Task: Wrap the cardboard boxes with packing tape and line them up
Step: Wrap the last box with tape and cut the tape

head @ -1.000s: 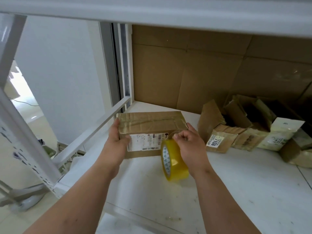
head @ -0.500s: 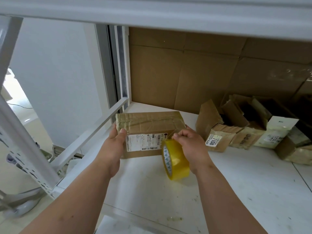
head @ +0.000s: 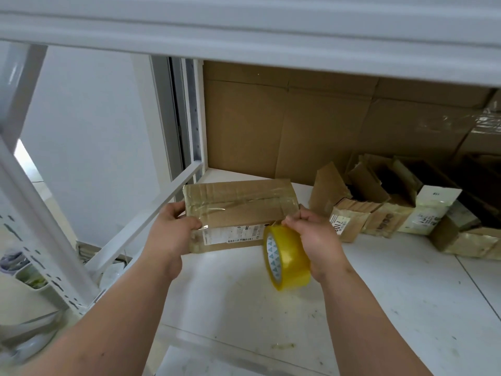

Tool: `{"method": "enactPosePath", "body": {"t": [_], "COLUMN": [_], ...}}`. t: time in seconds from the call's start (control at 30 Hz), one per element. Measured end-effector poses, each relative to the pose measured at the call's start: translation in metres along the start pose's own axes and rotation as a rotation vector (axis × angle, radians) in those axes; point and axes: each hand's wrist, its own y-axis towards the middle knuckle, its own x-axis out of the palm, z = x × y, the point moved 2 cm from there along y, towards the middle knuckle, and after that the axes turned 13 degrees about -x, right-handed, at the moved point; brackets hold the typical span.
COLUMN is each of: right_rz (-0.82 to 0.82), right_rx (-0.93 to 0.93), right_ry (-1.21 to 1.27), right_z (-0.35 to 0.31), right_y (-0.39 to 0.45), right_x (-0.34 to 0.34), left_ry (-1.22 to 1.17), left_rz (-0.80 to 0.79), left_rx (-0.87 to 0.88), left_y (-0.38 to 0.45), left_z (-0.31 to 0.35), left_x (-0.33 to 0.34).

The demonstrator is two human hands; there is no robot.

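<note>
A brown cardboard box [head: 238, 202], glossy with clear tape and bearing a white shipping label on its near side, sits at the back left of the white shelf [head: 379, 308]. My left hand [head: 170, 232] grips the box's left end, thumb on top. My right hand [head: 317, 240] holds a yellow roll of packing tape [head: 287, 259] upright at the box's near right corner, with its fingers curled over the roll's top. A strip of tape runs from the roll onto the box.
Several small cardboard boxes [head: 390, 207], some open and torn, lie in a loose group at the back right of the shelf. Flat cardboard sheets [head: 298, 126] line the back. A white shelf post [head: 46, 240] and rail [head: 151, 213] border the left; an upper shelf beam [head: 244, 28] hangs overhead.
My left thumb has moved up onto the box's top, and the box's top face now shows more. My right hand still holds the roll at the near right corner.
</note>
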Motion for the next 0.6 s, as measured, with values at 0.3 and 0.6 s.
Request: {"method": "enactPosePath", "body": {"t": [0.3, 0.6], "right_rz": [-0.025, -0.1], "right_rx": [0.016, -0.081], "right_ry": [0.007, 0.054], "right_z": [-0.009, -0.007], "right_y": [-0.027, -0.039], "right_x": [0.003, 0.0], "left_ry": [0.095, -0.016], "left_rz": [0.066, 0.177], "left_rx": [0.137, 0.146], "left_y": [-0.001, -0.005], "left_z": [-0.005, -0.013], "left_x": [-0.017, -0.025]}}
